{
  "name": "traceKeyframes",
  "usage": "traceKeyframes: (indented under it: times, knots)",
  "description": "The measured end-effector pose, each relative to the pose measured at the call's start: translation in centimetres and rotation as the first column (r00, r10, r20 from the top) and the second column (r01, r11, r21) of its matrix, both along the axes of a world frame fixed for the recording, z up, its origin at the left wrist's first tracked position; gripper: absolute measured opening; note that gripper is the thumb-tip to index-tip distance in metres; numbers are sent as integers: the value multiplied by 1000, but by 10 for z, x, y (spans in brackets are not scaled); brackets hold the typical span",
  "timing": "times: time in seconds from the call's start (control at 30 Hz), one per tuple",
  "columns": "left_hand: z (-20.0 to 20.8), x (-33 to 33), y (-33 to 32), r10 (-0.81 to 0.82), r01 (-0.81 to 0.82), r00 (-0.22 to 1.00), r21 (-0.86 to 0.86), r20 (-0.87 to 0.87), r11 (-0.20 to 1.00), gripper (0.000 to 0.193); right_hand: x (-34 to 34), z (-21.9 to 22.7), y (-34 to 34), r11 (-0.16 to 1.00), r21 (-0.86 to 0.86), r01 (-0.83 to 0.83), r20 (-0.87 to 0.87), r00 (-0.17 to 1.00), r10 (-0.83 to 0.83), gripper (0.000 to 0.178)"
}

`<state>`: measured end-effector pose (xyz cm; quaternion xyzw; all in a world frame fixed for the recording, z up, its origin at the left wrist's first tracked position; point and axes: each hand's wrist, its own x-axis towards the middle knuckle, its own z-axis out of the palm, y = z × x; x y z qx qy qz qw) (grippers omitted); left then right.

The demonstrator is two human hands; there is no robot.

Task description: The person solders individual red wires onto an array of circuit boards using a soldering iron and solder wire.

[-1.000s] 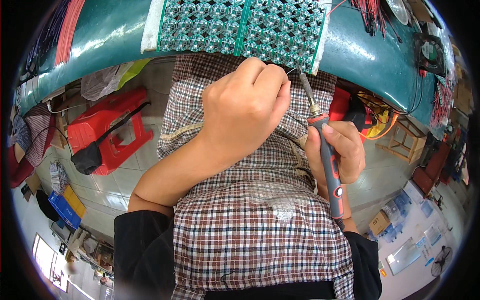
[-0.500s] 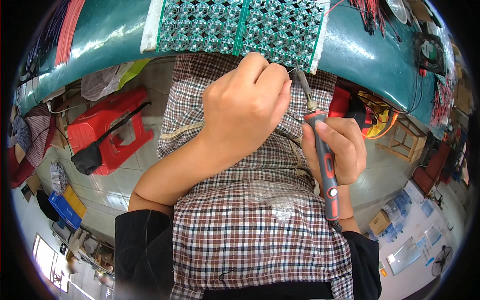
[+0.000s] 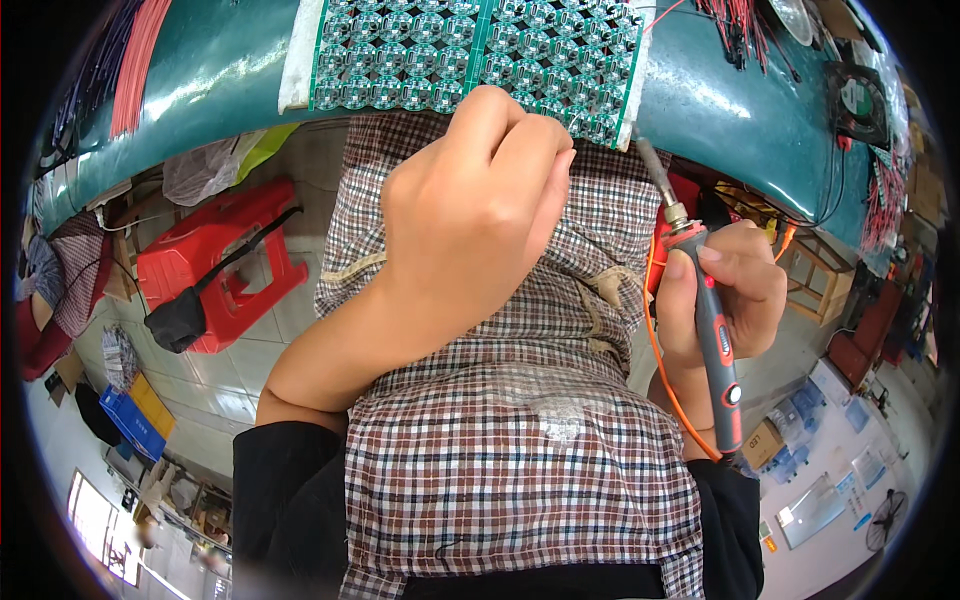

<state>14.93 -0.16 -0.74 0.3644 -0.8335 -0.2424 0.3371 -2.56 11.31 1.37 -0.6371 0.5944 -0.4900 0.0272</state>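
My left hand point(image 3: 480, 200) is closed in a pinch at the near edge of a green panel of small circuit boards point(image 3: 395, 60). A thin silvery wire point(image 3: 576, 120) shows faintly at its fingertips; the rest of it is hidden by the fingers. In my right hand point(image 3: 745, 290) is a grey and red soldering iron point(image 3: 716, 340), gripped like a pen. Its metal tip points up and away, just right of the panel's near right corner, apart from the boards. The panel lies on a white foam sheet point(image 3: 296, 60).
The foam sheet rests on a green table point(image 3: 715, 105). Bundles of red wires point(image 3: 140, 60) lie at its left, with more at the far right. A small black fan point(image 3: 857, 103) stands on the right. An orange cord point(image 3: 660, 370) trails by the iron. A red stool point(image 3: 220, 265) is at lower left.
The soldering iron has moved right and slightly down, its tip leaving the area by my left fingertips. My left hand has shifted slightly left and up, and the orange cord now shows beside the iron.
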Motion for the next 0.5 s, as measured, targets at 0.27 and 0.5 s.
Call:
traceKeyframes:
  times: [0.27,0.5]
  knots:
    - [-5,-9,-7,5,-8,999,-93,-33,996,14,2,-5,-7,1000,9,-8,35,999,8,27]
    - [-5,-11,-8,-4,2,1000,-93,-27,996,14,6,-7,-13,1000,27,10,7,1000,-10,27]
